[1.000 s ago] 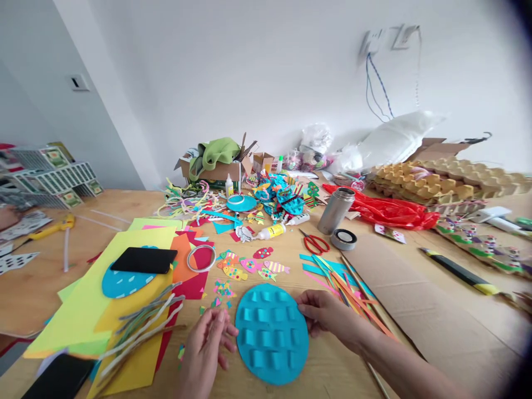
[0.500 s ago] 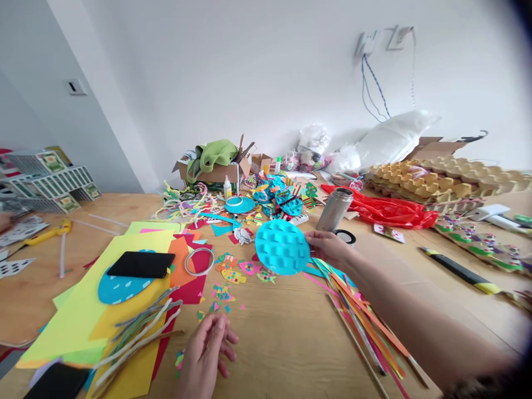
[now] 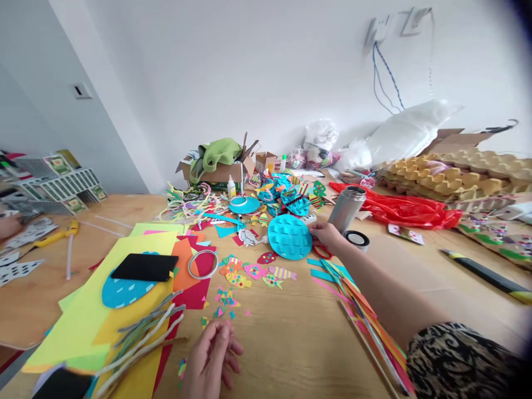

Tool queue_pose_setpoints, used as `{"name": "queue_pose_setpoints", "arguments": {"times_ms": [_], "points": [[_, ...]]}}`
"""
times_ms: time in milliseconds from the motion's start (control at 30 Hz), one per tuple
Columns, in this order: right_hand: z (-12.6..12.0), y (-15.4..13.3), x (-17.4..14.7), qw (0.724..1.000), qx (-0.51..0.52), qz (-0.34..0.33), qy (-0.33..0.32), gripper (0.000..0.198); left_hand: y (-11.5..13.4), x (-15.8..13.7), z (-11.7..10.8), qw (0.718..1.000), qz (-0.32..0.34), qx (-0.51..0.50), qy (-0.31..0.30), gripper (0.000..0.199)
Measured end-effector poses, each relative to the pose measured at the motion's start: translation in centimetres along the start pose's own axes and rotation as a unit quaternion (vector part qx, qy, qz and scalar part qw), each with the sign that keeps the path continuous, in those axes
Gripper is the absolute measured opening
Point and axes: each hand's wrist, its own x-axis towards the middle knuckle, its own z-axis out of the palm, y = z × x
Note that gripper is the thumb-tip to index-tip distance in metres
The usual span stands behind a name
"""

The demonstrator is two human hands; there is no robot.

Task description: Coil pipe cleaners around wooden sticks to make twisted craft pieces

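Note:
My right hand is out over the middle of the table, its fingers closed on the right edge of a round blue woven paper disc. The disc's raised squares face me. My left hand hovers near the front edge, empty, with its fingers loosely curled and apart. Small coloured paper scraps lie just beyond it. Between the scraps and the disc are several paper fish. Red scissor handles show partly beneath my right hand.
On the left, a black phone rests over a blue paper oval and yellow sheets. A steel flask stands behind my right hand, near a red plastic bag. Paper strips lie under my right forearm; a utility knife lies farther right.
My right hand has carried the disc farther away from me and lower, uncovering more paper fish and the red scissor handles. My left hand has barely moved. The view has shifted slightly.

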Motion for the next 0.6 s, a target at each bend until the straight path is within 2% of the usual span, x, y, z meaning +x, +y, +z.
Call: {"name": "queue_pose_setpoints", "arguments": {"times_ms": [300, 600], "points": [[0.1, 0.3, 0.0, 0.987, -0.134, -0.064, 0.062, 0.027, -0.1, 0.1, 0.0, 1.000, -0.011, 0.008, -0.006, 0.048], [0.0, -1.5, -2.5, 0.938, -0.293, -0.123, 0.142, 0.025, -0.2, 0.0, 0.4, 1.000, 0.015, 0.019, 0.000, 0.045]]}}
